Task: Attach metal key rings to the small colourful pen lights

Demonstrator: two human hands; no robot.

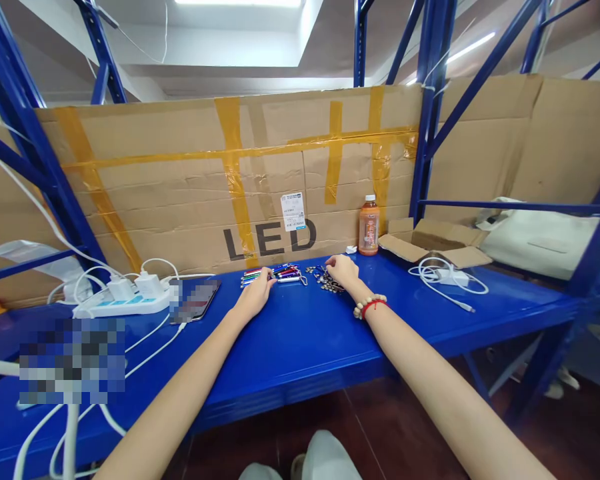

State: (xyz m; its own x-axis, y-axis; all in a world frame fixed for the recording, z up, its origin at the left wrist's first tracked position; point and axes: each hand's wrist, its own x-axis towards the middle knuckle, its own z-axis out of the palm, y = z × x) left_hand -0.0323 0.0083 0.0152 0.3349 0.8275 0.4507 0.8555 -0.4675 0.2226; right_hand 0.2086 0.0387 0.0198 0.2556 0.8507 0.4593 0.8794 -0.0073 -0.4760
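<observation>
On the blue tabletop [280, 340], my left hand [253, 295] rests at a pile of slim, shiny coloured metal sticks [286, 269] in red, blue, green and silver. Its fingers are curled together, and whatever they grip is hidden. A silver stick with a wire clip [291, 279] lies just right of its thumb. My right hand [343, 270], with a beaded bracelet [370, 306] at the wrist, reaches over a heap of small metal clasps or rings [329, 280]. Those fingers are bent down and pressed together; anything between them is too small to make out.
A bottle of orange drink [369, 227] stands behind my right hand, near an open cardboard box [433, 240]. A white cable with charger [450, 276] lies at right. Leftward are a phone [196, 301], a power strip [125, 304] and loose cords. A cardboard wall [190, 207] closes the back.
</observation>
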